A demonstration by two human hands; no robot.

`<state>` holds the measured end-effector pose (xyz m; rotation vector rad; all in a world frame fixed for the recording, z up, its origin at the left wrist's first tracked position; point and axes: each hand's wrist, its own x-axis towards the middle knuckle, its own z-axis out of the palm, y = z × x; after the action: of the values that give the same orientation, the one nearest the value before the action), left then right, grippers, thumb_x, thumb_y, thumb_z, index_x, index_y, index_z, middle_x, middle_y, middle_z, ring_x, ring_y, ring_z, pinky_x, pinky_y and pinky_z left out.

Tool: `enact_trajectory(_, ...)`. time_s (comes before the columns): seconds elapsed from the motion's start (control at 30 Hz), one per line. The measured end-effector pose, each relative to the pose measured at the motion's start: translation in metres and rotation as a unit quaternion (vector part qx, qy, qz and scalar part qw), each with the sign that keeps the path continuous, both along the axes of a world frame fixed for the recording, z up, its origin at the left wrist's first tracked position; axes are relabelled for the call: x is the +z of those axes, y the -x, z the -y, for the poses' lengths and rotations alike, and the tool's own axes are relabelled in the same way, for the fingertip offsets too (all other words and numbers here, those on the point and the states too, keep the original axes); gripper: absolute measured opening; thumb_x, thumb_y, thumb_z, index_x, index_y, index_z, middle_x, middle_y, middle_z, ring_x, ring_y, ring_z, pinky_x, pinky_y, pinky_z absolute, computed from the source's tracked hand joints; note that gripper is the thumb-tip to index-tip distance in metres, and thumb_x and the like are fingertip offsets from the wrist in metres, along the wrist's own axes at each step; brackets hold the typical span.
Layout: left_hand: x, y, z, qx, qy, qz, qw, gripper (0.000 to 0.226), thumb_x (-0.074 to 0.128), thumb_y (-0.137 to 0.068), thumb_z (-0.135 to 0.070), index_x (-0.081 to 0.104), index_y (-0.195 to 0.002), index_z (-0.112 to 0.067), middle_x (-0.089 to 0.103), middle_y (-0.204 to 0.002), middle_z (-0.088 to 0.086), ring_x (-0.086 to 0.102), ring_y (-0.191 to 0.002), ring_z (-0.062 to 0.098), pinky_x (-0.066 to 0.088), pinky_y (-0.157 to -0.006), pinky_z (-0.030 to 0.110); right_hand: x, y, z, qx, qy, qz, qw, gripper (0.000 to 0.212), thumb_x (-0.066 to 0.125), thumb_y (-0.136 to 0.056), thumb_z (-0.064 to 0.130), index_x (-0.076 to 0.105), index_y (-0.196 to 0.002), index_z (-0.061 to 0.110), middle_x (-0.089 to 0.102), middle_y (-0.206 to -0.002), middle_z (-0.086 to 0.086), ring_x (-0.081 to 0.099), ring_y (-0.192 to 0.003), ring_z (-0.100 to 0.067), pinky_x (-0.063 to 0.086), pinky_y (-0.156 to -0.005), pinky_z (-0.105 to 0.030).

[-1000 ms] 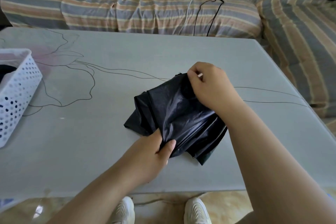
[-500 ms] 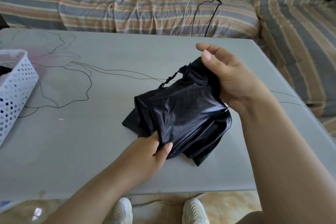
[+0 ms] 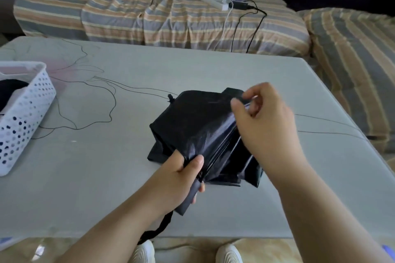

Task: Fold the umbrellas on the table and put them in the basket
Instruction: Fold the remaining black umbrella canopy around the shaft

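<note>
Head view: a person is folding a black umbrella (image 3: 205,132) lying mid-worktop (image 3: 85,188). Left hand (image 3: 179,179) is gripping the handle end, grip clenched round it; right hand (image 3: 263,119) is pinching a fold of canopy at the far end. Thin, glossy cloth is looking light, limp and slippery, so the stiff handle seems the surest hold. White perforated basket (image 3: 25,113) is sitting at the left edge; striped sofa cushions (image 3: 149,19) with a power strip (image 3: 213,2) are lining the room behind.

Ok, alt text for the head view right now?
Over a grey table, the left hand grips a black folding umbrella by its handle while the right hand pinches its canopy. A white perforated plastic basket sits far left.
</note>
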<state>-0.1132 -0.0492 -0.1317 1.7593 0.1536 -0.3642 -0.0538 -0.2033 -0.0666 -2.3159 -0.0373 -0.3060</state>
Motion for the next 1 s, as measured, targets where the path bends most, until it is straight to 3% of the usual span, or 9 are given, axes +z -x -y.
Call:
enact_trajectory(0.13,0.002,-0.007,0.003,0.055,0.065,0.016,0.996,0.017,0.041,-0.098,-0.037,0.05,-0.103,-0.023,0.062,-0.064,0.004,0.054,-0.053,0.015,0.047,-0.059,0.028,-0.019,0.008,-0.016,0.034,0.162,-0.183,0.969,0.049,0.05,-0.089,0.059,0.041,-0.102,0.012,0.058,-0.093,-0.002,0.056,-0.084,-0.024,0.041,-0.066,-0.032)
enact_trajectory(0.3,0.007,-0.002,0.01,0.017,0.061,0.074,0.995,0.017,0.039,-0.098,-0.033,0.049,-0.108,-0.022,0.062,-0.07,0.007,0.055,-0.053,0.01,0.047,-0.055,0.023,-0.032,-0.008,-0.026,-0.014,-0.159,-0.272,0.949,0.07,0.071,-0.066,0.063,0.054,-0.107,0.009,0.067,-0.093,-0.003,0.068,-0.081,-0.021,0.059,-0.074,-0.04)
enact_trajectory(0.4,0.011,0.0,0.009,0.006,0.044,0.078,0.996,0.019,0.038,-0.099,-0.032,0.047,-0.097,-0.016,0.063,-0.071,0.006,0.056,-0.053,0.009,0.048,-0.055,0.022,-0.035,-0.008,-0.027,-0.027,-0.318,-0.263,0.91,0.032,0.079,-0.073,0.037,0.065,-0.088,0.013,0.073,-0.08,-0.001,0.071,-0.074,-0.019,0.061,-0.074,-0.04)
enact_trajectory(0.57,0.022,-0.004,0.009,0.068,-0.046,0.083,0.993,0.028,0.04,-0.096,-0.041,0.043,-0.121,-0.028,0.068,-0.078,0.005,0.065,-0.064,0.016,0.054,-0.062,0.031,-0.042,-0.014,-0.034,-0.076,-0.361,-0.197,0.909,0.024,0.076,-0.073,0.02,0.063,-0.091,0.011,0.073,-0.084,-0.005,0.07,-0.078,-0.024,0.06,-0.075,-0.045)
enact_trajectory(0.6,0.021,-0.004,0.008,0.08,-0.151,0.099,0.98,0.047,0.04,-0.094,-0.046,0.031,-0.138,-0.032,0.068,-0.085,0.005,0.066,-0.074,0.021,0.052,-0.065,0.032,-0.043,-0.017,-0.034,-0.088,-0.361,-0.187,0.909,0.032,0.076,-0.072,0.022,0.06,-0.097,0.011,0.071,-0.089,-0.005,0.069,-0.082,-0.024,0.059,-0.078,-0.043)
enact_trajectory(0.67,0.018,0.002,0.006,0.095,-0.409,0.223,0.88,0.079,0.052,-0.087,-0.043,0.015,-0.152,-0.017,0.063,-0.089,0.008,0.063,-0.072,0.028,0.042,-0.056,0.029,-0.045,-0.021,-0.03,-0.11,-0.353,-0.166,0.914,0.041,0.075,-0.075,0.025,0.051,-0.107,0.012,0.066,-0.1,-0.003,0.064,-0.087,-0.021,0.055,-0.078,-0.036)
enact_trajectory(0.77,0.013,0.016,0.022,0.038,-0.5,0.347,0.793,0.088,0.079,-0.06,-0.022,0.046,-0.139,-0.002,0.054,-0.077,0.016,0.05,-0.052,0.031,0.035,-0.047,0.031,-0.044,-0.02,-0.031,-0.126,-0.355,-0.141,0.916,0.045,0.072,-0.08,0.026,0.044,-0.11,0.009,0.06,-0.107,-0.006,0.06,-0.091,-0.021,0.048,-0.071,-0.028)
enact_trajectory(0.87,-0.004,0.007,0.035,0.022,-0.537,0.318,0.781,0.091,0.084,-0.048,-0.021,0.055,-0.133,-0.005,0.052,-0.075,0.02,0.047,-0.055,0.03,0.038,-0.051,0.034,-0.047,-0.014,-0.042,-0.134,-0.344,-0.15,0.917,0.047,0.072,-0.08,0.03,0.035,-0.103,0.013,0.057,-0.104,-0.005,0.061,-0.095,-0.026,0.056,-0.078,-0.039)
enact_trajectory(1.0,-0.007,-0.008,0.026,0.03,-0.54,0.277,0.794,0.062,0.056,-0.078,-0.037,0.055,-0.134,-0.011,0.046,-0.062,0.015,0.047,-0.046,0.029,0.026,-0.047,0.028,-0.043,-0.008,-0.047,-0.114,-0.37,-0.166,0.907,0.049,0.073,-0.078,0.03,0.034,-0.104,0.015,0.055,-0.104,0.0,0.061,-0.095,-0.024,0.057,-0.082,-0.046)
